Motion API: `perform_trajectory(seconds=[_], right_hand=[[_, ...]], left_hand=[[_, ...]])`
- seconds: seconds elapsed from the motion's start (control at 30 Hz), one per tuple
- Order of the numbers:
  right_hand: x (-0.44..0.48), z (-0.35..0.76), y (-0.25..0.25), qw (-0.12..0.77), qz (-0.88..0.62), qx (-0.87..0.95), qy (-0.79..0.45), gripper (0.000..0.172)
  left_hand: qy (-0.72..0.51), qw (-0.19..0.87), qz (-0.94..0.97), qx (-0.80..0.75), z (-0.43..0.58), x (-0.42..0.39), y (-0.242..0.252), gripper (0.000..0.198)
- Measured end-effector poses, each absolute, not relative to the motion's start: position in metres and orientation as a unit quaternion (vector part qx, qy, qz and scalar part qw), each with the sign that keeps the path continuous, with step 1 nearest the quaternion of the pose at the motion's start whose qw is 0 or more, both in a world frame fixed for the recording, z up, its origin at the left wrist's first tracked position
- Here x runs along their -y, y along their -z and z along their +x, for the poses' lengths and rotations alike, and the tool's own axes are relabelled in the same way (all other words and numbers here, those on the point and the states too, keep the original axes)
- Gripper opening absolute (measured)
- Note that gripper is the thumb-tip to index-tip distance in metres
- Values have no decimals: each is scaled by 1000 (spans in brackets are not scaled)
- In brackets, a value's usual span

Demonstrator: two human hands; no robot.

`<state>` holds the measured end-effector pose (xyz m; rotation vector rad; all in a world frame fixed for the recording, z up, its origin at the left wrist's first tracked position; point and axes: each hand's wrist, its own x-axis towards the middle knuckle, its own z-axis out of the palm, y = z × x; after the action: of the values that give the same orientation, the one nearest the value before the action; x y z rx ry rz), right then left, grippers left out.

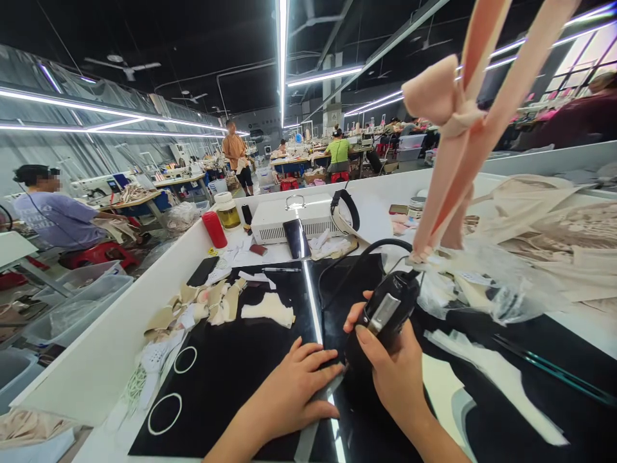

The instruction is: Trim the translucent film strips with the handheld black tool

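Observation:
My right hand [400, 366] is wrapped round a black corded electric tool [398, 296], which looks like a hand-held fabric cutter with a metal plate on its body. Knotted pink fabric straps [463, 128] rise from its top end. Its lower end is close to the fingertips of my left hand [303, 382]. That hand lies flat, fingers stretched, on a narrow translucent strip like a ruler [307, 440] on the black board [226, 392]. Cream cut pieces lie about: a small one [270, 310] at left, a curved one [443, 386] and a long one [501, 379] at right.
Beige scraps [222, 301] and two white rings [164, 413] lie at left. Behind the board stand a white vented box [274, 218], a phone [296, 239] and a jar [226, 211]. Plastic bags [506, 289] and piled fabric [554, 231] fill the right. Several people work beyond.

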<state>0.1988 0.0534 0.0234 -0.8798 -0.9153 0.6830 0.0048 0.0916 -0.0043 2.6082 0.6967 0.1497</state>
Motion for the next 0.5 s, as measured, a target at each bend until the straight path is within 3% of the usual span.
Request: perform_trajectory(seconds=[0.37,0.5], right_hand=[[-54,201,-12,741,-444,405,-301,41],[-60,207,-7,731,-460,396,-310,46]], left_hand=[[-84,221,942,-239,3,-96,17,73],[-84,186,949,-242,7,-109,49,48]])
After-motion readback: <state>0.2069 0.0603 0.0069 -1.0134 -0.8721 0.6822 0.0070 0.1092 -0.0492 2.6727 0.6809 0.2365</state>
